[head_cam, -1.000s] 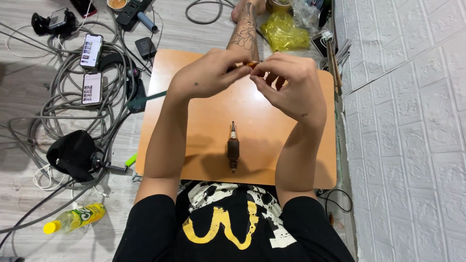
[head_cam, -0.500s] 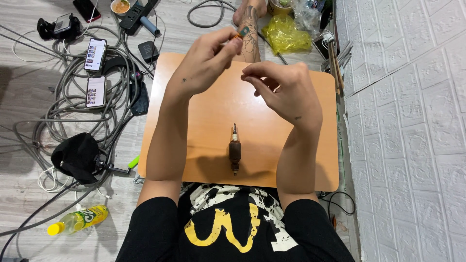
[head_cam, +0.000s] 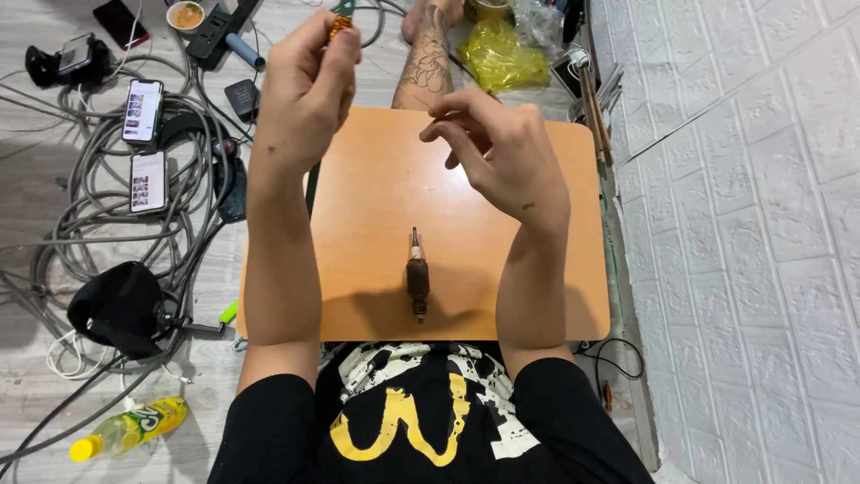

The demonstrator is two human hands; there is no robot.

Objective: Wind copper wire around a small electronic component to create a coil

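Pinching a small orange, ribbed piece [head_cam: 339,27] between thumb and fingertips, your left hand [head_cam: 305,94] is raised near the top edge of the view, which cuts off whatever sits above the piece; what it is stays hard to make out. Your right hand [head_cam: 497,152] hovers over the orange table [head_cam: 376,179], fingers curled and thumb meeting forefinger; whether they hold anything, perhaps something thin, you cannot tell. A dark brown cylindrical tool [head_cam: 417,278] lies on the table between your forearms. Tangled grey cables [head_cam: 98,224] cover the floor to your left.
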